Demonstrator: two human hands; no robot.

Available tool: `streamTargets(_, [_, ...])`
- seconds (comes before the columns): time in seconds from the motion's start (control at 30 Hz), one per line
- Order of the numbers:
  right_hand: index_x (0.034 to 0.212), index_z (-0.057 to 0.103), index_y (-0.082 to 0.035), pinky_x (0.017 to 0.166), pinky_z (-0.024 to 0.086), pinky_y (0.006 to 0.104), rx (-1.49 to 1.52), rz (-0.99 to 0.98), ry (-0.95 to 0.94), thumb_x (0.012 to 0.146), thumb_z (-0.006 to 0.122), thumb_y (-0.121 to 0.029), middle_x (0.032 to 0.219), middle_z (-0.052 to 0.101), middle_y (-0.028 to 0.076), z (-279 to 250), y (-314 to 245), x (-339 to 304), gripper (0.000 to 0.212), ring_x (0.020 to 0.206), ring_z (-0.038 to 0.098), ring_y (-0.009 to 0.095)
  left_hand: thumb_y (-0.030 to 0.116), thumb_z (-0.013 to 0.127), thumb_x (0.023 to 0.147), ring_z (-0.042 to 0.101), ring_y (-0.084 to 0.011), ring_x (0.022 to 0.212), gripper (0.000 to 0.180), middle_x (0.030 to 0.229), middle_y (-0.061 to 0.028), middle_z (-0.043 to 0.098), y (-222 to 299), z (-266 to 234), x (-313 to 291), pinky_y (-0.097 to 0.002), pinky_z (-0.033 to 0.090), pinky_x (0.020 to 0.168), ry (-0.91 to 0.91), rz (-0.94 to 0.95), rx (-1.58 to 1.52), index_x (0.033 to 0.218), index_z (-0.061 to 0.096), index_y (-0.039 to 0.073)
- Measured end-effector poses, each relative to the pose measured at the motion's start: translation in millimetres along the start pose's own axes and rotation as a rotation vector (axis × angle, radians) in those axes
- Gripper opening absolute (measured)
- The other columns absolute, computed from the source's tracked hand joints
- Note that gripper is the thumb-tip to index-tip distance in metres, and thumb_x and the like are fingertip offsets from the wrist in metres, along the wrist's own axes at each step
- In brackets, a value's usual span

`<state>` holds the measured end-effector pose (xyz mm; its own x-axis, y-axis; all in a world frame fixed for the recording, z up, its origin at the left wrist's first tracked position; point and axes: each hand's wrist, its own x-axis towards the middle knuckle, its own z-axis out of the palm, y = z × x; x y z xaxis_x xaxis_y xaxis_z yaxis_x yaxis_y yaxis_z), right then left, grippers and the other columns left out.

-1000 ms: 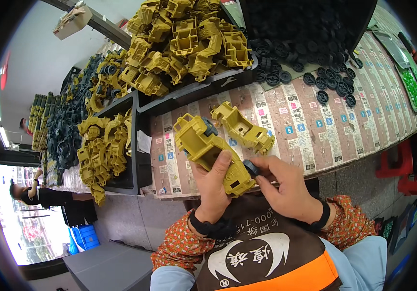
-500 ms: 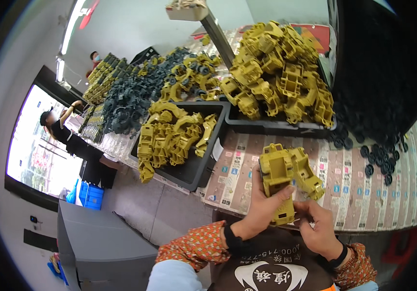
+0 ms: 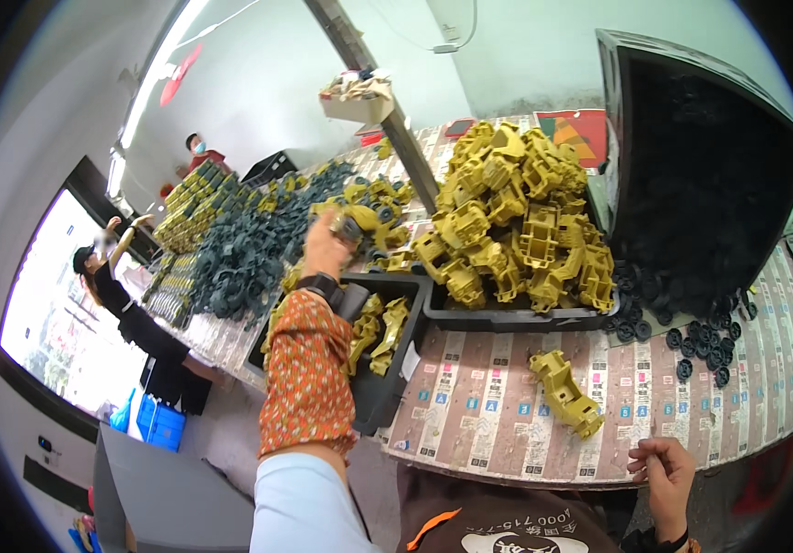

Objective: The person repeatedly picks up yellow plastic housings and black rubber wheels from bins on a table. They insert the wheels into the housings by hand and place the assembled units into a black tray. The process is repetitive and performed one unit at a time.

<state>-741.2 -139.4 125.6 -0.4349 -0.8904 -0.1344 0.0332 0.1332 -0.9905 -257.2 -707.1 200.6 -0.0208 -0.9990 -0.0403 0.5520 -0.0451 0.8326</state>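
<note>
My left hand is stretched forward over the left tray, at the near edge of a heap of yellow parts with dark wheels. Its fingers are wrapped round a yellow plastic part with a dark round wheel; motion blurs it. Close to the table's front edge, my right hand has its fingers curled in, and whatever may be between them is hidden. A single curved yellow plastic part lies on the table, beyond and left of the right hand, apart from it.
A black tray holds a high pile of yellow parts; the left tray holds more. Loose black wheels lie right, by a large dark container. Dark grey parts fill the table's far left. A post rises behind; two people stand left.
My left hand has swung forward and left with its yellow part, from in front of me to the heap. My right hand has moved right; the curved yellow part now lies on the table.
</note>
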Motion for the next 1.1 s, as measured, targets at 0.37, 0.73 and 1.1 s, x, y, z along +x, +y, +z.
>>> streamTargets(0.37, [0.118, 0.066, 0.003, 0.068, 0.054, 0.0240, -0.157, 0.078, 0.170, 0.103, 0.053, -0.001, 0.101, 0.075, 0.010, -38, 13, -7, 0.020, 0.083, 0.070, 0.013, 0.013, 0.065, 0.099, 0.062, -0.0121, 0.087, 0.023, 0.104, 0.0010, 0.065, -102, 140, -160, -0.0278, 0.050, 0.077, -0.250, 0.090, 0.758, 0.121, 0.063, 0.008])
streamTargets(0.73, [0.111, 0.069, -0.002, 0.073, 0.055, 0.0373, -0.811, -0.374, 0.204, 0.096, 0.060, -0.003, 0.095, 0.074, 0.015, -47, 16, 96, 0.018, 0.084, 0.072, 0.031, 0.010, 0.072, 0.081, 0.054, -0.0275, 0.128, 0.081, 0.127, -0.0077, 0.060, -247, 196, -335, -0.0532, 0.029, 0.123, -1.427, 0.931, 1.802, 0.156, 0.041, 0.015])
streamTargets(1.1, [0.108, 0.063, -0.005, 0.082, 0.052, 0.0502, -1.145, -0.264, 0.223, 0.089, 0.065, -0.007, 0.103, 0.062, 0.018, -90, 33, 163, 0.019, 0.098, 0.064, 0.041, 0.030, 0.092, 0.074, 0.058, -0.0337, 0.119, 0.084, 0.125, -0.0170, 0.057, -227, 193, -348, -0.0421, 0.050, 0.099, -1.089, -0.041, 1.628, 0.139, 0.043, 0.008])
